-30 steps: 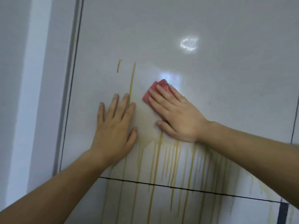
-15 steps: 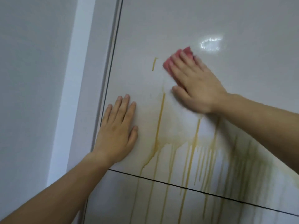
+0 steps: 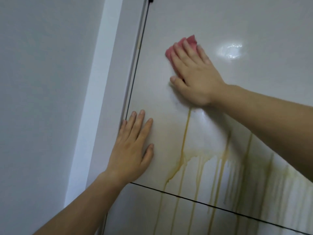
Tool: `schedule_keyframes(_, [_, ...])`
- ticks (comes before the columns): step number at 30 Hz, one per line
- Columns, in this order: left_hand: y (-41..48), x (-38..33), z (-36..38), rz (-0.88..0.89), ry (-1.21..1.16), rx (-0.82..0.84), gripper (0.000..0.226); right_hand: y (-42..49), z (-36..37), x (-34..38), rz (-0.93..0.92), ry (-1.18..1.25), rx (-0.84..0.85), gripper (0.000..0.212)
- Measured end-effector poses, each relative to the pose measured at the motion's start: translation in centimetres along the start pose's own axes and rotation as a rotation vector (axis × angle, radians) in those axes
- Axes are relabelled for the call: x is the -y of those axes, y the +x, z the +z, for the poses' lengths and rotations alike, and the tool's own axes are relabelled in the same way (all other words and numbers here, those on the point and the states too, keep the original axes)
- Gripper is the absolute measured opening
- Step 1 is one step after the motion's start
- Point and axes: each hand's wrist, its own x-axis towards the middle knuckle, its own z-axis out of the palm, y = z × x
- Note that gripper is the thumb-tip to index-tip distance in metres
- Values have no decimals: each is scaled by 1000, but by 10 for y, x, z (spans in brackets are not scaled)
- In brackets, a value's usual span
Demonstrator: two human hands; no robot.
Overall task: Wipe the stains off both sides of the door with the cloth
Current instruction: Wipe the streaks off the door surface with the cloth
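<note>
A glossy grey-white door (image 3: 220, 22) fills most of the view. Yellow-brown drip stains (image 3: 186, 133) run down its lower middle and right, crossing a thin black groove. My right hand (image 3: 193, 72) lies flat with straight fingers on a folded pink cloth (image 3: 191, 40) and presses it against the door above the stains; only the cloth's upper edge shows past my fingertips. My left hand (image 3: 133, 150) rests flat and open on the door near its left edge, lower down, holding nothing.
The door frame (image 3: 125, 82) and a pale wall (image 3: 42, 99) lie to the left. A black vertical groove (image 3: 137, 65) runs along the door's left side. A ceiling light reflects as a bright patch (image 3: 230, 50) right of the cloth.
My right hand slid the cloth up the door, clearing the short streaks at the top. The view shifted left, showing more wall. My left hand stayed flat on the door.
</note>
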Motion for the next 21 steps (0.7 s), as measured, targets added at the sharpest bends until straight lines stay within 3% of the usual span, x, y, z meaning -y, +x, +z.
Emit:
schedule_keyframes(5, [0,1,2,-6,-61,1,71,-42,24,22,-404,-89,71,71])
schedule_keyframes(12, [-1,2,6,-8,-102,-15,71,38,6,48,9,6,-28,72])
schedule_keyframes(15, [-7,2,7,-16,-122,-27,72,0,28,68,-259,-41,-30,71])
schedule_keyframes(18, [-26,0,14,-60,-137,-46,72,-31,34,62,-505,-93,78,67])
schedule_keyframes(21, [-46,-4,22,-94,-124,-63,74,-1,24,53,-350,-79,50,69])
